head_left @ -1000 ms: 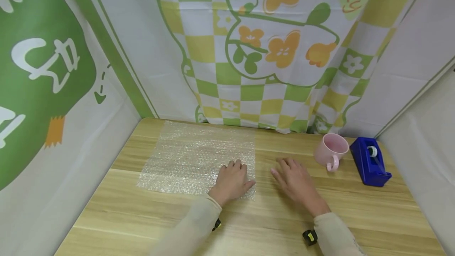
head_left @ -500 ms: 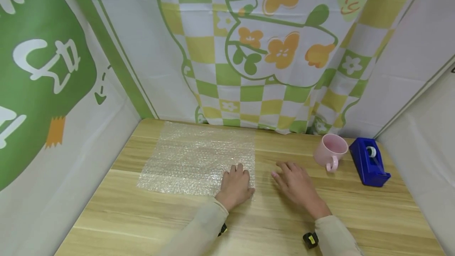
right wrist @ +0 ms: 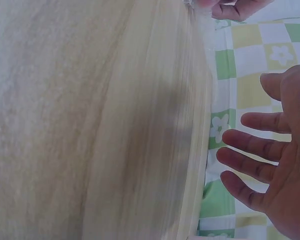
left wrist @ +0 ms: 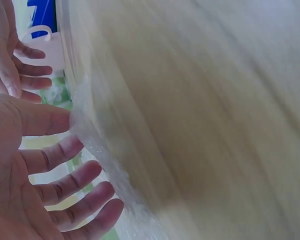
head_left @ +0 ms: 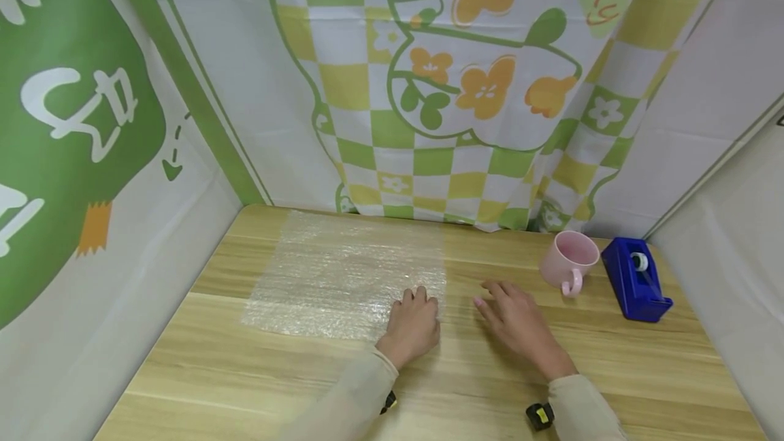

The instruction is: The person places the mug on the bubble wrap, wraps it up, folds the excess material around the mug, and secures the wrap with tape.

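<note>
A clear sheet of bubble wrap (head_left: 343, 271) lies flat on the wooden table. My left hand (head_left: 412, 327) is at its near right corner; in the left wrist view the thumb and index finger of this left hand (left wrist: 45, 165) meet the edge of the bubble wrap (left wrist: 117, 175) and pinch it, the other fingers spread loosely. Right of the sheet, my right hand (head_left: 520, 325) hovers low over the table, fingers relaxed and apart. The right wrist view shows this right hand (right wrist: 275, 150) holding nothing.
A pink mug (head_left: 569, 264) stands at the back right, handle toward me. Beside it is a blue tape dispenser (head_left: 637, 281) with a roll of tape. A patterned curtain (head_left: 453, 121) hangs behind the wooden table (head_left: 257, 380), and pale fabric walls flank both sides.
The left hand has moved slightly right and nearer, its thumb drawing in beside the fingers. The bubble wrap has shifted a little to the right. The right hand has drifted slightly right and nearer.
</note>
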Motion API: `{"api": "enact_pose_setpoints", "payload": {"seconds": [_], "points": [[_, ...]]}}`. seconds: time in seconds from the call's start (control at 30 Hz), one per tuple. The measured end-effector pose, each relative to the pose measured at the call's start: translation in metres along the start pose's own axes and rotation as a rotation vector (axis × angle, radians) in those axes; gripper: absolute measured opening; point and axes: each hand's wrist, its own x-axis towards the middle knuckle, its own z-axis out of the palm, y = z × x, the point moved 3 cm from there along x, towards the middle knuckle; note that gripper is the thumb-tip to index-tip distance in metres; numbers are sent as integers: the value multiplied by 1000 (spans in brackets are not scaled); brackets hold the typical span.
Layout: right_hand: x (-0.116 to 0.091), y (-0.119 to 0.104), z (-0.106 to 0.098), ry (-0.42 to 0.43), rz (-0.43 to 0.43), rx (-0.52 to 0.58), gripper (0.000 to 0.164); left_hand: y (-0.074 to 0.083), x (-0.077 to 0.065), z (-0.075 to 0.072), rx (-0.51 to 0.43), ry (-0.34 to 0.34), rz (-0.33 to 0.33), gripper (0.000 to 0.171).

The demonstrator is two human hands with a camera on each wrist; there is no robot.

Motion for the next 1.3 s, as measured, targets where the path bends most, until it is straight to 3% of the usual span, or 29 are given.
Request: {"api": "enact_pose_setpoints", "payload": {"seconds": [0.17,0.6,0.97,1.3], "points": [[-3,4,-4,-10,33,11,39,14,0,1,-30,13,48,24],[-10,20,-13,-36,185,67,30,47,4,6,-189,72,135,17],[-15,34,-12,-122,315,179,34,62,5,9,-260,109,182,16],[-19,42,-12,-141,382,197,36,69,6,12,-272,68,187,16]]}}
